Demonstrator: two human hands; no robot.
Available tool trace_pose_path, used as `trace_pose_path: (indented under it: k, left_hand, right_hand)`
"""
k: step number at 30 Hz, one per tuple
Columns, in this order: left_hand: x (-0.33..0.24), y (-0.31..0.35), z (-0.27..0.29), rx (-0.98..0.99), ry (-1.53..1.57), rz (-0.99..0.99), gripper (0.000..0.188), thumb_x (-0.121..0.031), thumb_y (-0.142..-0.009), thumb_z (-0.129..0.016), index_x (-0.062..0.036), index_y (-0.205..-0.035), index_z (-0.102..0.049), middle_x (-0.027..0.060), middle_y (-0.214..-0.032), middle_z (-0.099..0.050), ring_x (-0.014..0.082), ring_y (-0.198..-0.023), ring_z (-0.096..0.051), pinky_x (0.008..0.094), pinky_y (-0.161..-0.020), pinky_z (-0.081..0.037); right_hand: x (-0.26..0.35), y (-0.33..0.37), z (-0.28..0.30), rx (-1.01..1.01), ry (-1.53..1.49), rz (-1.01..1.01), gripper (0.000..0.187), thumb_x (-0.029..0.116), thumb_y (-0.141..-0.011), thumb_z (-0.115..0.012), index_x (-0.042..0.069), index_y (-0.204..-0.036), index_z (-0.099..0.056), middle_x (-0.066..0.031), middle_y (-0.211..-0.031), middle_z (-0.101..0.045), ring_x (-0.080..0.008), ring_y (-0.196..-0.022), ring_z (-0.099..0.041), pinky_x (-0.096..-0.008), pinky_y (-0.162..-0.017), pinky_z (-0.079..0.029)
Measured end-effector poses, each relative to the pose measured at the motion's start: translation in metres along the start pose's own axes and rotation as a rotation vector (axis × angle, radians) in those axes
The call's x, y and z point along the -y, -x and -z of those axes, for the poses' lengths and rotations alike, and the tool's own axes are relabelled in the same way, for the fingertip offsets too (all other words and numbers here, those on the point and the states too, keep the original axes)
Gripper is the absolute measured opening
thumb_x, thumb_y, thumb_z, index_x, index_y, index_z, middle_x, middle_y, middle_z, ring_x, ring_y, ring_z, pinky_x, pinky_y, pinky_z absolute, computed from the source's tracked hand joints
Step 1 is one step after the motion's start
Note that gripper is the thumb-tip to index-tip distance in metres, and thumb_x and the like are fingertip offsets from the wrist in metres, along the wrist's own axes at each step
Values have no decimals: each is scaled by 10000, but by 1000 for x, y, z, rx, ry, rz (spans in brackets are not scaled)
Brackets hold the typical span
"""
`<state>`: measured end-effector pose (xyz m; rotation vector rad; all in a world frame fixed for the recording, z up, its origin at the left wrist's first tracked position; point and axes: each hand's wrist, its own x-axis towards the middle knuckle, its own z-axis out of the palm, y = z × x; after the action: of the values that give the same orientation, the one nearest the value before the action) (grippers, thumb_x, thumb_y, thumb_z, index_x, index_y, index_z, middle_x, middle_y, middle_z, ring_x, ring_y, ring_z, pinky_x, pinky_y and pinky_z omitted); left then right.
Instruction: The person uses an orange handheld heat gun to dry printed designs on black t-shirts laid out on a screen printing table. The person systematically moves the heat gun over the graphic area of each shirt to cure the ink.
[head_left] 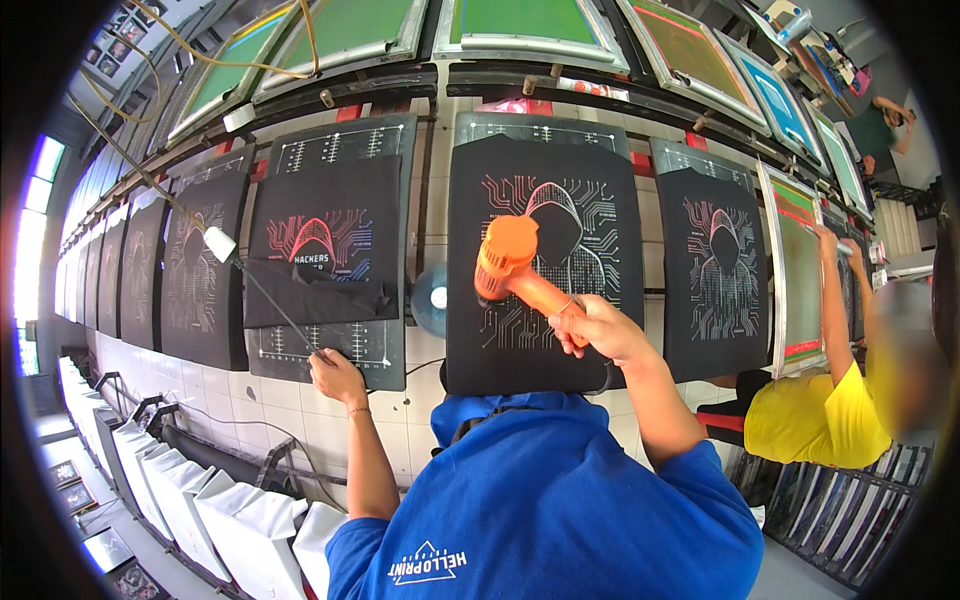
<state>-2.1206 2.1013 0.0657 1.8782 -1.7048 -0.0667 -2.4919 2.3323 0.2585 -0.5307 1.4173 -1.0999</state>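
Note:
My right hand (598,328) is wrapped round the handle of an orange heat gun (510,262). The gun hangs over a black T-shirt (590,225) printed with a hooded figure and circuit lines, spread on a board (540,126). At the left, my left hand (338,378) is closed on a thin black cord (275,302). This cord runs up to a white connector (219,243), from which another line climbs to the upper left. Behind the cord, a partly folded black shirt (325,195) with a red and blue print lies on the neighbouring board (380,350).
More printed shirts lie on boards to the left (200,285) and right (715,240). Framed screens (535,28) line the far side. At the right, a person in a yellow shirt (820,420) holds a screen frame (795,270). White cloths (240,510) hang at the lower left.

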Motion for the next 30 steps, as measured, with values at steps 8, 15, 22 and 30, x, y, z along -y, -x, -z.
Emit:
trace_pose_path:
  k: [8, 15, 22, 30]
  left_hand:
    - [4, 0, 0, 12, -16, -35, 250, -235, -933, -520, 2, -859, -552, 186, -809, -625, 403, -808, -580, 511, -715, -423]
    - [1, -2, 1, 33, -51, -35, 237, -226, -929, -525, -3, -855, -554, 174, -810, -623, 390, -812, -582, 494, -722, -424]
    - [3, -3, 3, 73, -55, -31, 228, -222, -927, -522, -7, -860, -560, 162, -831, -620, 376, -836, -579, 489, -740, -421]
    - [-3, -3, 6, 98, -21, -40, 236, -230, -926, -516, -8, -871, -574, 167, -842, -622, 387, -841, -576, 491, -739, -420]
  right_hand:
    - [3, -10, 6, -212, -40, 101, 287, 293, -905, -672, 37, -959, -553, -9, -699, -569, -82, -584, -573, -230, -493, -460]
    - [10, 3, 13, -237, -57, 42, 289, 317, -904, -668, 53, -943, -558, 6, -697, -557, -72, -609, -579, -220, -503, -456]
    - [8, -8, 3, -228, -72, 75, 299, 314, -895, -675, 46, -936, -550, -14, -689, -577, -83, -590, -585, -219, -485, -458]
    - [6, 17, -17, -153, -31, -81, 299, 330, -901, -669, 49, -933, -572, -9, -692, -579, -88, -604, -585, -221, -510, -451]
